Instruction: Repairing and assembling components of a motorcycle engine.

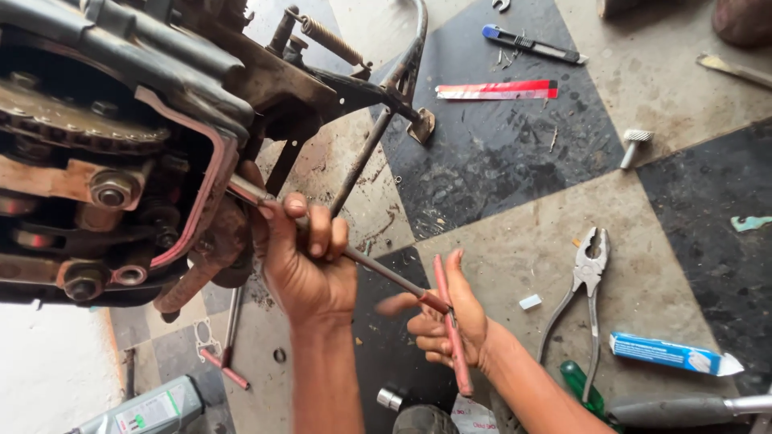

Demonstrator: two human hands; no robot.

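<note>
The left hand grips the steel shaft of a long screwdriver whose tip meets the open engine case, while the right hand has its fingers curled around the red handle above the checkered floor, near pliers.

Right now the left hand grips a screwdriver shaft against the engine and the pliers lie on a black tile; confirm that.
Not quite. The head view shows the pliers lying on a pale grey tile, not a black one. The left hand does grip the screwdriver shaft against the engine.
</note>
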